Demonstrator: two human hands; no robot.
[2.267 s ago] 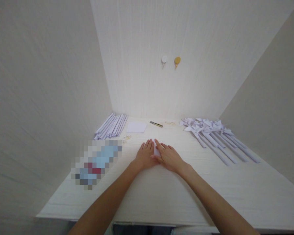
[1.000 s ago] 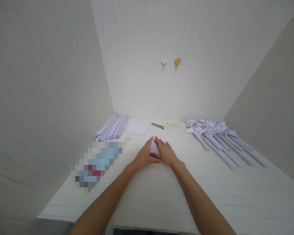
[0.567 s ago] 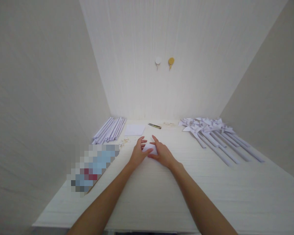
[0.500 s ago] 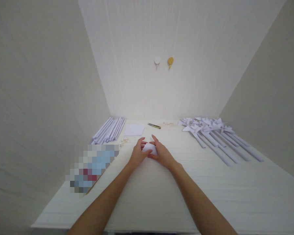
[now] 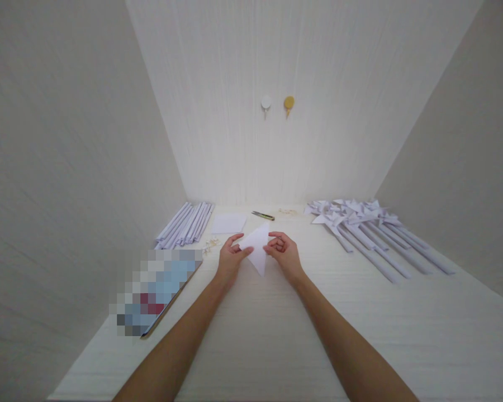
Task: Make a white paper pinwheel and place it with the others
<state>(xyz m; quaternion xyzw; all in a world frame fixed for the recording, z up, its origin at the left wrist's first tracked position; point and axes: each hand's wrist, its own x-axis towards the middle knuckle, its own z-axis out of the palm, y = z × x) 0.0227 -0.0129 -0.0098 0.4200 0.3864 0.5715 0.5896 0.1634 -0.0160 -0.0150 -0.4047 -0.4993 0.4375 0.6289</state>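
Note:
A white sheet of paper (image 5: pixel 256 248), roughly triangular in outline, is held up between my two hands over the middle of the table. My left hand (image 5: pixel 231 258) pinches its left side, thumb in front and fingers partly behind. On the right edge, my right hand (image 5: pixel 284 254) grips the paper between thumb and curled fingers. One point of the sheet aims away from me and another toward me. Beyond my left hand lies a flat stack of white paper (image 5: pixel 228 223).
Rolled paper sticks (image 5: pixel 185 224) lie at the back left, paper pinwheels (image 5: pixel 352 218) on sticks at the back right. Small snips (image 5: pixel 263 215) rest near the back wall. Small pale pins (image 5: pixel 210 244) lie left of my hands, near a blurred rectangular object (image 5: pixel 161 293). Two hooks (image 5: pixel 289 103) hang on the wall.
Half a second ago the paper was mostly covered by my closed-in hands. Now my hands are farther apart, and the sheet shows larger and triangular between them.

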